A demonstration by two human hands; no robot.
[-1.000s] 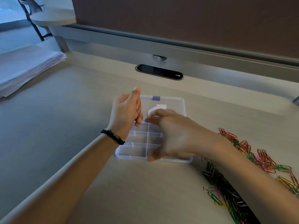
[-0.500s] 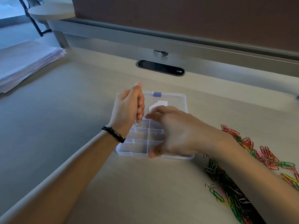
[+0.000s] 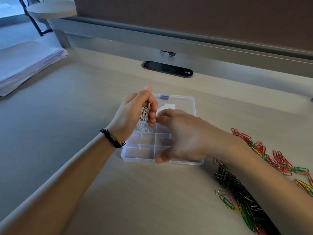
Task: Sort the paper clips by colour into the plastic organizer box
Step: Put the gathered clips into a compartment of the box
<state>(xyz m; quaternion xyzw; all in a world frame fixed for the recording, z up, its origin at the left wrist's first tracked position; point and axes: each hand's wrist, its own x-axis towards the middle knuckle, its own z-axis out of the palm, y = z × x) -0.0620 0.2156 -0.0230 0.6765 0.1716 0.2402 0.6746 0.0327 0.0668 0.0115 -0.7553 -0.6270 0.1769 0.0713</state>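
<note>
A clear plastic organizer box (image 3: 140, 158) with several compartments lies open on the desk, its lid (image 3: 184, 102) flat behind it. My left hand (image 3: 133, 114) hovers over the far-left compartment, closed on a bunch of white paper clips (image 3: 144, 113). More white clips (image 3: 144, 130) lie in that compartment below. My right hand (image 3: 184, 138) covers the box's right half, thumb at the front rim, fingertips near the left hand; whether it holds anything I cannot tell. A heap of coloured paper clips (image 3: 274, 158) lies to the right.
More green, pink and silver clips (image 3: 237, 200) lie under my right forearm. A stack of papers (image 3: 25, 63) sits at the far left. A black oval cable grommet (image 3: 167, 69) and a cable plug (image 3: 171, 53) are behind the box, below a raised partition.
My left hand has lifted slightly and white clips now show in its grip and in the far-left compartment. My right hand has stayed over the box.
</note>
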